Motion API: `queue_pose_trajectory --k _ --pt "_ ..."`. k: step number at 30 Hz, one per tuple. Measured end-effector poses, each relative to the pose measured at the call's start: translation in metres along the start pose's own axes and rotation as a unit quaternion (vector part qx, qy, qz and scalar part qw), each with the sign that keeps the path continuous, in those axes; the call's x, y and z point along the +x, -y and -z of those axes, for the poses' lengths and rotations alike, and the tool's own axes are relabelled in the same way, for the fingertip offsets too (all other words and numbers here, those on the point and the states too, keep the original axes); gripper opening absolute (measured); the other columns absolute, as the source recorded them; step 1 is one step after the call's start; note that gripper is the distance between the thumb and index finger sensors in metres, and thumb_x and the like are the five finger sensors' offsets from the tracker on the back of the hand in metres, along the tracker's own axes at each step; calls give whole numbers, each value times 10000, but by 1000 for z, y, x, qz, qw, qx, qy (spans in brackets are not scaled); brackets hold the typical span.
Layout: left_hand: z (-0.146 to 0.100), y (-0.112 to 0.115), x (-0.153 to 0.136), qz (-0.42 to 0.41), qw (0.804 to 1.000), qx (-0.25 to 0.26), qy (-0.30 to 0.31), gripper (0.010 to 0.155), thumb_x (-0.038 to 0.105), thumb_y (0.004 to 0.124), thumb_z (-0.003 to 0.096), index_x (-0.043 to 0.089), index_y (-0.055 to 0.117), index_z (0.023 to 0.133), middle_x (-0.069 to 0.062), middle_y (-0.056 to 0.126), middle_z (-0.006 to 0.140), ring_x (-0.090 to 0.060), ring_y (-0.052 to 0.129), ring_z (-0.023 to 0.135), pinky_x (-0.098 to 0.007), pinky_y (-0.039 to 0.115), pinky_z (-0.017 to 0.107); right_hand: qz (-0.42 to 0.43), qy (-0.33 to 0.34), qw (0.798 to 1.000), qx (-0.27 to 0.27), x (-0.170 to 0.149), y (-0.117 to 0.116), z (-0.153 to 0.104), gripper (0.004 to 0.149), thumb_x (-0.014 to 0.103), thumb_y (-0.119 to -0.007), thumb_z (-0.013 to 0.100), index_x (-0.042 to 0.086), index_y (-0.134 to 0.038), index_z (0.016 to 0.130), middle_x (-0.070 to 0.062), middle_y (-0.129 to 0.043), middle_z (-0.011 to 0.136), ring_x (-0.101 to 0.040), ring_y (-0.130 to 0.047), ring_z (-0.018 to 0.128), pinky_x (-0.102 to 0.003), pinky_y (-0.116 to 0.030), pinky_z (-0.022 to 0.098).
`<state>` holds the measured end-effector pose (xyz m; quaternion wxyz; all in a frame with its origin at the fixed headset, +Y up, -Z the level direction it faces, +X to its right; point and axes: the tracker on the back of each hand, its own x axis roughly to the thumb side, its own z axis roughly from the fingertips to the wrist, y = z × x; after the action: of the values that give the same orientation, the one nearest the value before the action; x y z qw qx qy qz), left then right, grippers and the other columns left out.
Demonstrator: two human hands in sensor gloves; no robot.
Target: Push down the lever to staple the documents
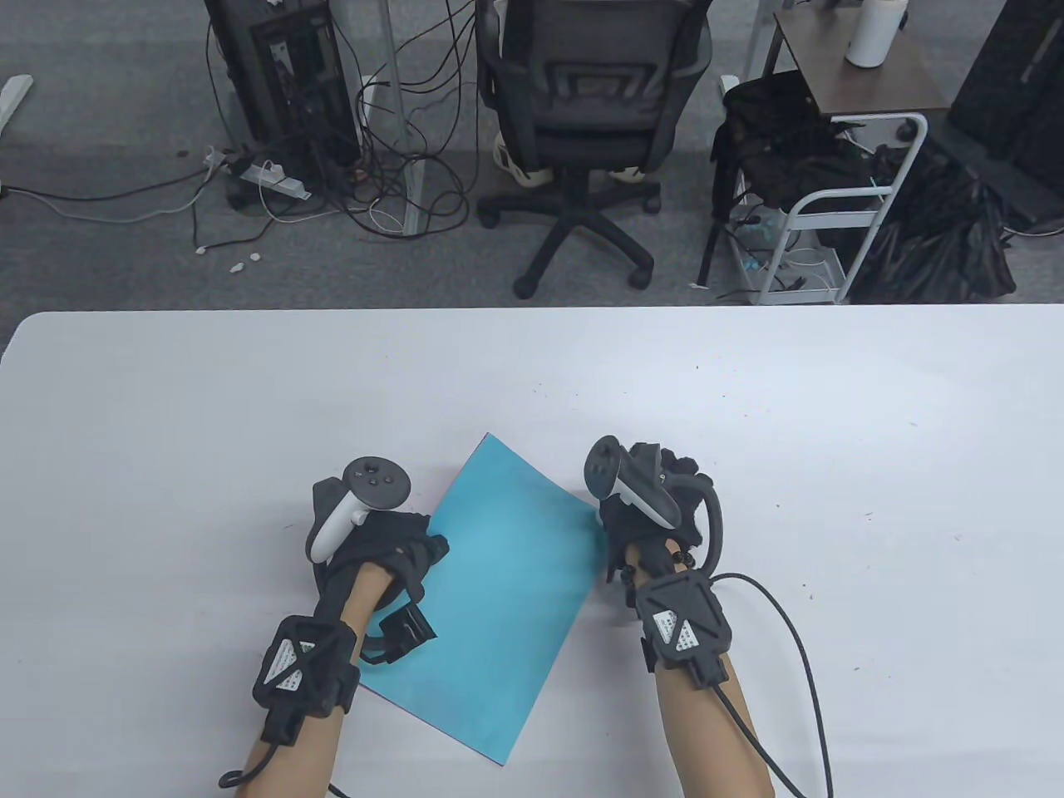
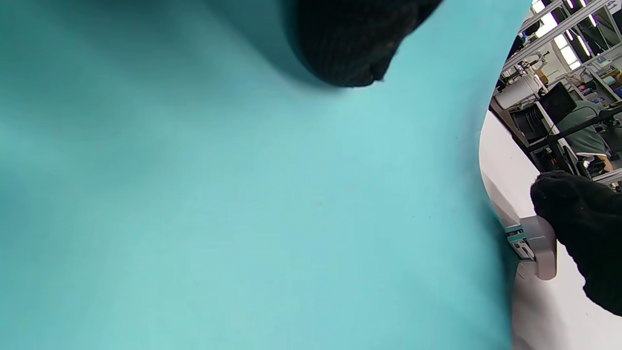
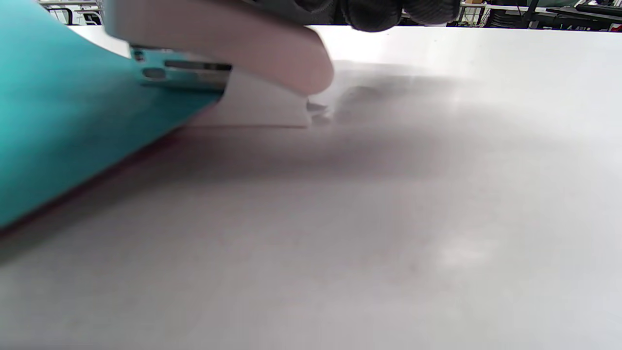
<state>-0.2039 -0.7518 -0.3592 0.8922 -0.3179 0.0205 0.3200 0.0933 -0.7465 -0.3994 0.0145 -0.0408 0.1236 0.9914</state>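
Blue sheet (image 1: 507, 582) lies at an angle on white table (image 1: 831, 432), btwn the 2 hands. Left hand (image 1: 382, 540) rests flat on its left edge, fingers spread. Right hand (image 1: 657, 507) is on top of the grey stapler (image 3: 233, 48), which has the sheet's right edge in its mouth; grip itself can't be made out.

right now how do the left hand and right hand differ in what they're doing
The left hand rests on the blue paper, holding it flat; the right hand sits at the sheet's right edge on the stapler. The left touches only paper; the right covers the stapler's top. Both wear black gloves with trackers.
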Motion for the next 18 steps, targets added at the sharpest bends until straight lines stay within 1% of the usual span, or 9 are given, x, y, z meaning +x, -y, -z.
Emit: queue_pose_trajectory --k 3,7,10,18 --pt "0 -1 -2 -7 1000 -5 3 404 234 761 576 88 841 944 -148 997 826 -341 997 688 -601 823 539 -13 1 1000 3 0 -1 0 783 454 -418 546 -61 -292 1122 -397 -374 1108 -663 -443 989 -763 -431 686" --pt "-1 -4 -6 -26 1000 -13 8 404 232 764 573 84 846 940 -149 1002 819 -345 1006 679 -605 828 533 -2 4 1000 1 0 -2 1 780 452 -416 544 -59 -298 1121 -397 -377 1108 -661 -448 989 -763 -434 684" --pt "-3 -8 -9 -38 999 -24 12 404 230 765 573 82 846 940 -147 1005 815 -346 1014 667 -608 831 527 -1 4 1000 2 0 -2 1 779 455 -413 545 -56 -302 1122 -397 -389 1104 -662 -450 987 -762 -436 684" --pt "-12 -21 -20 -64 997 -28 12 405 227 767 573 74 847 940 -152 1014 802 -350 1028 642 -610 841 509 3 4 1000 4 -1 -2 2 780 457 -411 544 -55 -301 1122 -393 -397 1103 -662 -454 986 -762 -441 683"
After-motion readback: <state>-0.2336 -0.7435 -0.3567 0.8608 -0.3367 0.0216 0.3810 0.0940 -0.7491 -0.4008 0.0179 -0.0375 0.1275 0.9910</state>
